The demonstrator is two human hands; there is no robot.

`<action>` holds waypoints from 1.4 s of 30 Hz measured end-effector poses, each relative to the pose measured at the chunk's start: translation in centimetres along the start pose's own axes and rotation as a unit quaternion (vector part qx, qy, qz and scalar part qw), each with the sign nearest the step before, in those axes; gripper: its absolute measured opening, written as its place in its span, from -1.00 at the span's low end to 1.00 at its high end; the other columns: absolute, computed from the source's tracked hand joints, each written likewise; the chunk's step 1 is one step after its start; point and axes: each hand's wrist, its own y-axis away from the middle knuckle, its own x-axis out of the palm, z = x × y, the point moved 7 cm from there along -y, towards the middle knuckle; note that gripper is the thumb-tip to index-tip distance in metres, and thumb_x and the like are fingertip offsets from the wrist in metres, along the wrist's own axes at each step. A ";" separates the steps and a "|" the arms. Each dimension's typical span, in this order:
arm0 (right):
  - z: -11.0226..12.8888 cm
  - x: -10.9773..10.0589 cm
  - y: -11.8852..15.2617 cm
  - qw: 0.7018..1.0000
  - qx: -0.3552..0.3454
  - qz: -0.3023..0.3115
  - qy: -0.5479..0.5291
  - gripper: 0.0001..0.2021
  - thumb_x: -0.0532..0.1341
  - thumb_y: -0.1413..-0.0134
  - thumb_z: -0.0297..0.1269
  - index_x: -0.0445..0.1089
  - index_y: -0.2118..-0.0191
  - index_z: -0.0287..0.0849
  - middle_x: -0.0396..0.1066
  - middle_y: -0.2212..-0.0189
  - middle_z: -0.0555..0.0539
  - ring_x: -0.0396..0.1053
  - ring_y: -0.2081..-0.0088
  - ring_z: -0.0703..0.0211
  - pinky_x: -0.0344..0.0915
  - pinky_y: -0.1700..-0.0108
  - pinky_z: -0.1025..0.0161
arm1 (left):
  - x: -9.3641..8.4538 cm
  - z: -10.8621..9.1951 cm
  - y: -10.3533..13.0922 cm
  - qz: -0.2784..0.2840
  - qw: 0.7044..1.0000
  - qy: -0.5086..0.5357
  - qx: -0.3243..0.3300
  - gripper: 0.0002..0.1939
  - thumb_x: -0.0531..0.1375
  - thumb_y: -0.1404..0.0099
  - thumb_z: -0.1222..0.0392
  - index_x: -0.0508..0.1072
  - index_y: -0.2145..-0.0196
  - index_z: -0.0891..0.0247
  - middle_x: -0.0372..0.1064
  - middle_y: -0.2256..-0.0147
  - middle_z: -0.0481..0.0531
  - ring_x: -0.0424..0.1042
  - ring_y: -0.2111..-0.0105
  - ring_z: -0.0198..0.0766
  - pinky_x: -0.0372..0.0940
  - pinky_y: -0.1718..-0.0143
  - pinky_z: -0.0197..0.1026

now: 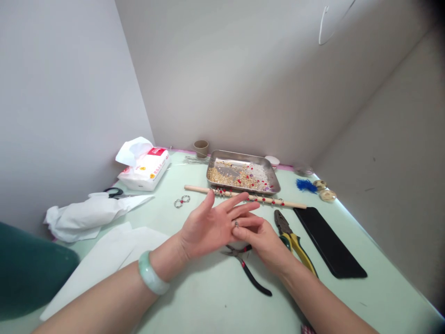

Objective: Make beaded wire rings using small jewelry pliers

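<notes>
Right now the left hand point(208, 227) lies palm up and spread flat above the middle of the desk point(194, 297), holding nothing, while the right hand point(260, 236) has its fingers point(247, 224) pinched narrow on a small ring point(236, 224) at one of the left hand's fingers. To do this well, I judge the left fingers should stay splayed and steady so the ring can be turned and eased along without snagging, and the pinch should stay light, since so small a thing could slip and roll

Just under the hands lie black-handled pliers point(245, 264), and yellow-handled pliers point(292, 236) lie just beside the right wrist; both crowd any downward move. Beyond the fingertips a beaded wooden stick point(243, 195) runs across the desk, with a metal tray point(243, 175) of beads behind it. A black slab point(328, 241) lies to the right, near the desk's right edge. Two small rings point(181, 201), white paper point(104, 260) and a tissue pack point(146, 169) sit to the left. The freest room is the bare surface toward the near edge
</notes>
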 end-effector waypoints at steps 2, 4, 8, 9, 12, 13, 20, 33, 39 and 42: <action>-0.1 -0.3 -0.1 1.000 -0.004 -0.013 -0.007 -0.89 0.31 0.01 -0.27 0.50 0.37 -0.19 0.43 0.19 -0.09 0.39 0.15 0.12 0.32 0.08 0.15 | 0.0 -0.1 0.0 -0.003 1.000 0.008 0.001 -0.28 -0.13 -0.22 -0.34 0.22 -0.14 0.18 0.00 -0.24 0.18 0.09 -0.18 0.11 0.09 -0.01 0.01; -0.2 -0.5 -0.2 1.000 -0.008 -0.027 -0.012 -0.88 0.31 0.02 -0.25 0.49 0.38 -0.20 0.44 0.18 -0.09 0.41 0.16 0.11 0.35 0.10 0.14 | 0.1 -0.2 0.0 0.000 1.000 0.015 0.000 -0.29 -0.14 -0.24 -0.33 0.22 -0.14 0.20 0.00 -0.24 0.19 0.08 -0.18 0.10 0.12 0.04 -0.03; -0.3 -0.6 -0.2 0.998 -0.010 -0.050 -0.028 -0.84 0.33 0.06 -0.23 0.46 0.36 -0.21 0.44 0.19 -0.10 0.44 0.20 0.10 0.39 0.13 0.10 | 0.1 -0.4 0.0 0.000 1.000 0.019 0.002 -0.32 -0.15 -0.27 -0.28 0.23 -0.13 0.22 0.01 -0.24 0.20 0.08 -0.18 0.05 0.13 0.05 -0.07; -0.3 -0.6 -0.2 0.998 -0.012 -0.056 -0.031 -0.84 0.33 0.06 -0.23 0.46 0.36 -0.21 0.44 0.20 -0.09 0.45 0.21 0.10 0.40 0.13 0.09 | 0.0 -0.5 0.0 -0.001 1.000 0.018 0.002 -0.33 -0.15 -0.28 -0.28 0.24 -0.13 0.22 0.01 -0.24 0.20 0.07 -0.18 0.05 0.12 0.04 -0.07; 0.0 -0.8 -0.1 0.996 -0.028 -0.071 -0.035 -0.86 0.34 0.07 -0.25 0.44 0.39 -0.20 0.44 0.24 -0.07 0.44 0.21 0.09 0.42 0.16 0.09 | -0.1 -0.5 0.0 -0.006 1.000 0.016 0.003 -0.35 -0.13 -0.28 -0.26 0.24 -0.13 0.22 0.02 -0.23 0.19 0.08 -0.18 0.05 0.11 0.04 -0.06; 0.1 -0.9 -0.1 0.996 -0.033 -0.075 -0.034 -0.86 0.34 0.07 -0.26 0.44 0.40 -0.20 0.44 0.24 -0.06 0.43 0.20 0.08 0.42 0.16 0.09 | -0.1 -0.6 0.0 -0.007 1.000 0.016 0.004 -0.35 -0.13 -0.28 -0.26 0.24 -0.13 0.21 0.02 -0.23 0.19 0.08 -0.18 0.05 0.11 0.04 -0.06; 0.0 -0.4 -0.2 1.000 0.010 -0.021 0.013 -0.86 0.31 0.05 -0.31 0.47 0.30 -0.19 0.45 0.21 -0.08 0.39 0.14 0.09 0.33 0.08 0.12 | -0.2 -0.3 0.0 0.001 1.000 -0.006 0.001 -0.33 -0.12 -0.25 -0.30 0.22 -0.15 0.16 -0.07 -0.27 0.15 0.11 -0.17 0.08 0.04 -0.04 0.01; 0.6 -0.3 -0.2 0.996 -0.009 0.007 0.088 -0.69 0.24 -0.01 -0.27 0.37 0.07 -0.12 0.41 0.18 -0.08 0.34 0.14 0.10 0.26 0.14 0.17 | -0.8 -1.9 0.0 -0.087 0.904 -0.411 0.082 -0.50 -0.11 -0.34 -0.12 0.39 0.04 0.26 0.38 0.06 0.20 0.35 0.08 -0.09 0.18 0.05 -0.02; 1.6 -3.3 0.2 0.975 -0.103 -0.148 0.134 -0.71 0.06 -0.20 -0.09 0.38 0.10 -0.10 0.37 0.14 -0.10 0.30 0.13 0.10 0.24 0.14 0.18 | 0.8 -0.9 0.6 0.012 0.496 -0.846 0.195 -0.62 -0.01 -0.32 0.04 0.43 0.52 0.27 0.32 0.55 0.07 0.27 0.44 -0.21 0.09 0.27 -0.08; 2.5 -2.1 0.4 0.967 -0.128 -0.108 0.194 -0.79 0.11 -0.18 -0.16 0.40 0.16 -0.10 0.36 0.15 -0.08 0.29 0.11 0.11 0.21 0.10 0.20 | 1.1 0.7 1.0 0.084 0.419 -0.875 0.229 -0.60 0.01 -0.30 0.04 0.39 0.61 0.25 0.26 0.62 0.05 0.22 0.48 -0.22 0.06 0.29 -0.06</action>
